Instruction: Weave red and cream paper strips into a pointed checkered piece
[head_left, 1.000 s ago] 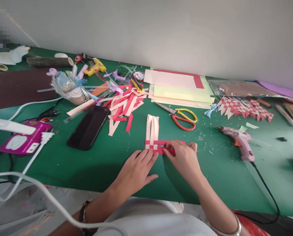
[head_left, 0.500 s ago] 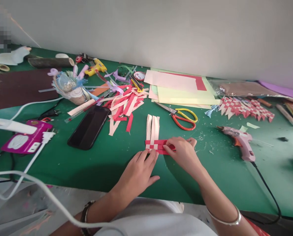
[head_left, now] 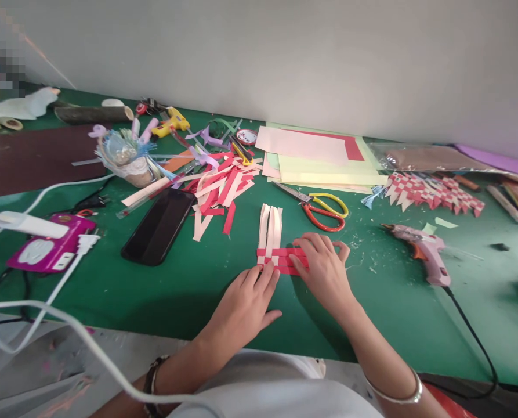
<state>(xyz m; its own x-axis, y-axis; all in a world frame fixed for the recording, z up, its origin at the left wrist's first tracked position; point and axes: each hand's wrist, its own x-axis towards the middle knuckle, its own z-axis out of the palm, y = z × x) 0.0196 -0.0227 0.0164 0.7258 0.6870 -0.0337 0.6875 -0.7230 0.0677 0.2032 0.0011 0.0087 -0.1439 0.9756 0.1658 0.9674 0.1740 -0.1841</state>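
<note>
Pressing hand, left: left hand (head_left: 247, 302) laid flat, fingers extended, thumb out to the side, grasping nothing; fingertips on the near edge of the checked patch.
Other hand, right: right hand (head_left: 326, 270) arched over the red strips (head_left: 290, 262), thumb and fingers apart; can't tell if it pinches any.
Checked patch: small red-and-pale corner (head_left: 268, 255), between the hands, on the green table (head_left: 176, 302).
Pale strips: pale strips (head_left: 271, 225) run from the patch away from the person, side by side, with a dark gap.
Weave progress: looks early; corner interlaced, pale lengths beyond it and red lengths to its right uncrossed as far as visible. Far ends of red under right hand, hidden.
Scissors: scissors (head_left: 304, 198) near, beyond the right hand, not in use.
Loose strips: red-and-pale pile (head_left: 224, 183) beyond and left of the patch, beside the phone (head_left: 158, 226).
Glue gun: pink glue gun (head_left: 435, 258), well right.
Paper: stacked sheets (head_left: 328, 169) by the wall.
Woven piece: checked, pointed-edged piece (head_left: 435, 193), far right.
</note>
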